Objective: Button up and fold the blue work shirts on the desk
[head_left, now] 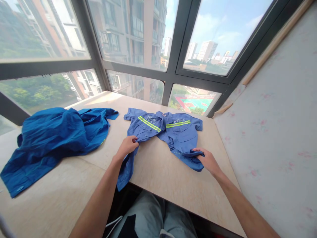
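A blue short-sleeved work shirt (183, 134) lies spread on the sill, its front parted in the middle. Yellow-green reflective stripes cross both chest panels, with pale lettering above them. My left hand (129, 145) is closed on the edge of the left panel, below its chest pocket; cloth trails from there over the front edge of the sill. On the other side my right hand (206, 160) grips the lower edge of the right panel, thumb above the fabric. Part of the hem under the right fingers is folded and hidden.
A darker blue garment (61, 135) lies crumpled on the sill (153, 172) at left. Framed windows (170, 66) rise behind, and a flower-patterned wall (277, 115) bounds the right. My legs (153, 215) are below the front edge, beside a white cable (114, 223).
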Demonstrator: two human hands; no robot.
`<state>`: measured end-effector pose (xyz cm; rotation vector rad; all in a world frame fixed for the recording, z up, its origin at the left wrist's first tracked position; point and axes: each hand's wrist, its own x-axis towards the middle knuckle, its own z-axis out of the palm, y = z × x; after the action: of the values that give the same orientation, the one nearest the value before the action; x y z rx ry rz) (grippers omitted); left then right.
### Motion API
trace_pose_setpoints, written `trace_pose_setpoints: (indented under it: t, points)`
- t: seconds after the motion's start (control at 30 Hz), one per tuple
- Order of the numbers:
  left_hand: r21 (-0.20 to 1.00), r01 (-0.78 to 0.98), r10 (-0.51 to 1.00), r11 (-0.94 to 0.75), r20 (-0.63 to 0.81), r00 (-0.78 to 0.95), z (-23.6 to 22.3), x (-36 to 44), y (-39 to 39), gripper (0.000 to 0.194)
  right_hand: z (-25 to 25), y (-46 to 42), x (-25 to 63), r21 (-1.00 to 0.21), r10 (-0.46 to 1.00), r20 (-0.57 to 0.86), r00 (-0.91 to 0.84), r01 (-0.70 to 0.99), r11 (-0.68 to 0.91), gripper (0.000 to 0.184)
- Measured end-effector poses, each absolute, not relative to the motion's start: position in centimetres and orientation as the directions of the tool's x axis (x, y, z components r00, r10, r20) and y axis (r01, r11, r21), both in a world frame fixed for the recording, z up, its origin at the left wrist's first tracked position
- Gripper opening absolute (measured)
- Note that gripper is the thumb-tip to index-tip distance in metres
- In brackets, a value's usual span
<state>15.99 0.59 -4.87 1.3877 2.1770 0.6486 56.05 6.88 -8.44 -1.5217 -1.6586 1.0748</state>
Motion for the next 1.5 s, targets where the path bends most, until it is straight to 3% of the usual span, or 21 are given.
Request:
trace_pose_setpoints:
  t: [0.1,0.17,0.23,0.33,0.4,0.47,0.53,0.57,0.63,0.7,0.77,0.87,1.0,1.17,1.23,1.33,1.4,1.5]
  points:
    - [0.875,0.397,0.909,0.278,-0.105,-0.404,-2.5,15.4,1.3,0.052,-6.2,7.9,56.0,-0.977,0.979,-0.204,-0.005,0.06,-0.204,0.038]
    - [0.899,0.332,0.825,0.285,-0.054,-0.562,-1.5,15.1,1.2,0.057,-5.4,8.8,56.3,-0.964,0.961,-0.263,0.081,-0.061,-0.259,0.035]
    - [0.76,0.519,0.738,0.392,0.077,-0.671,-1.4,15.2,0.5,0.061,-5.4,9.4,56.4,-0.961,0.948,-0.276,0.157,-0.053,-0.271,0.031]
    - [0.465,0.755,0.77,0.461,0.213,-0.601,-2.9,16.6,-0.9,0.063,-6.6,9.1,56.2,-0.959,0.931,-0.262,0.255,0.034,-0.28,0.036]
    - [0.383,0.827,0.823,0.411,0.234,-0.517,-4.2,18.1,-1.7,0.055,-7.5,8.0,55.7,-0.958,0.927,-0.191,0.323,0.145,-0.248,0.053]
    - [0.351,0.879,0.873,0.324,0.248,-0.421,-5.2,19.6,-2.1,0.047,-8.1,6.4,55.2,-0.91,0.93,0.03,0.365,0.395,-0.126,0.077]
    - [0.332,0.913,0.915,0.238,0.239,-0.325,-5.6,20.8,-1.9,0.041,-8.3,4.8,54.4,-0.714,0.909,0.329,0.256,0.698,0.061,0.087]
    - [0.324,0.923,0.93,0.209,0.226,-0.29,-5.6,21.2,-1.7,0.041,-8.4,4.1,53.8,-0.586,0.892,0.431,0.138,0.795,0.16,0.084]
    - [0.317,0.933,0.948,0.17,0.205,-0.243,-5.3,21.5,-0.9,0.046,-8.5,3.0,52.1,-0.411,0.867,0.48,-0.135,0.838,0.358,0.067]
    - [0.327,0.936,0.957,0.133,0.202,-0.207,-4.8,21.1,0.2,0.051,-8.8,2.4,49.5,-0.331,0.822,0.415,-0.391,0.776,0.536,0.052]
    - [0.32,0.943,0.968,0.093,0.191,-0.16,-4.4,20.5,1.5,0.051,-9.1,2.4,46.5,-0.307,0.78,0.321,-0.537,0.72,0.622,0.052]
    - [0.211,0.977,0.995,0.033,0.086,-0.052,-3.9,19.3,3.3,0.053,-9.4,3.3,42.1,-0.228,0.781,0.191,-0.594,0.747,0.624,0.056]
    - [0.15,0.988,0.986,-0.031,-0.157,0.055,-3.7,18.9,5.0,0.06,-9.4,5.4,38.8,-0.133,0.815,0.078,-0.574,0.805,0.579,0.03]
    - [0.226,0.974,0.984,0.018,-0.176,0.022,-3.3,19.2,7.7,0.019,-7.1,8.4,41.0,-0.18,0.75,0.059,-0.659,0.732,0.657,0.027]
    - [0.289,0.954,0.988,0.084,-0.145,-0.043,-2.9,18.7,9.1,0.016,-5.8,8.9,43.5,-0.269,0.72,0.107,-0.686,0.677,0.685,0.029]
    - [0.404,0.883,0.971,0.238,-0.12,-0.207,-2.3,17.0,11.2,0.028,-4.7,8.2,47.6,-0.621,0.74,0.273,-0.615,0.475,0.624,0.037]
    - [0.469,0.813,0.934,0.347,-0.098,-0.343,-2.2,15.5,12.2,0.031,-4.9,6.9,49.9,-0.745,0.677,0.173,-0.716,0.355,0.565,0.034]
    - [0.54,0.715,0.863,0.445,-0.044,-0.504,-2.3,13.8,12.9,0.028,-5.4,4.7,52.2,-0.735,0.485,-0.15,-0.862,0.425,0.529,0.035]
